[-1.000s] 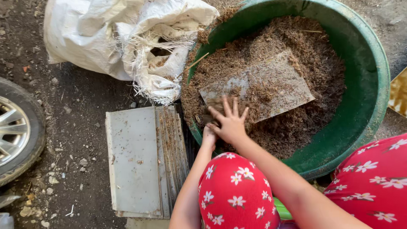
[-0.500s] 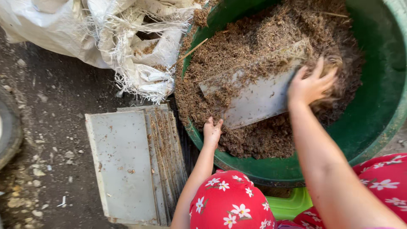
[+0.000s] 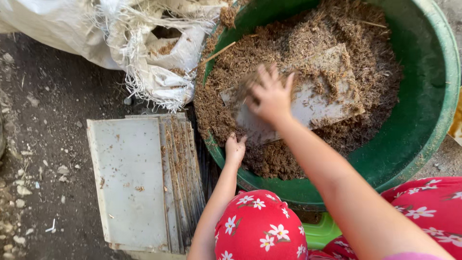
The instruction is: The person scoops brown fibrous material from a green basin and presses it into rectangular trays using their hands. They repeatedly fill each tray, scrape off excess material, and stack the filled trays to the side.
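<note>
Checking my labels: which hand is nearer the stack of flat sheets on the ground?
Left. The left hand grips the green tub rim just right of the stack. The right hand is farther off, over the board inside the tub.

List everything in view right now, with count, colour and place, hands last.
basin: one, green, upper right, filled with fibre
fibre: a heap, brown, inside the basin
flat sheet: one, grey, lying on the fibre, partly covered by it
sack: one, white, frayed open end, upper left on the ground
stacked sheets: one pile, grey, on the ground left of the basin
stool: a bright green part, below the basin; whether it is a stool is unclear
left hand: on the basin's near rim
right hand: spread over the flat sheet, blurred
</note>
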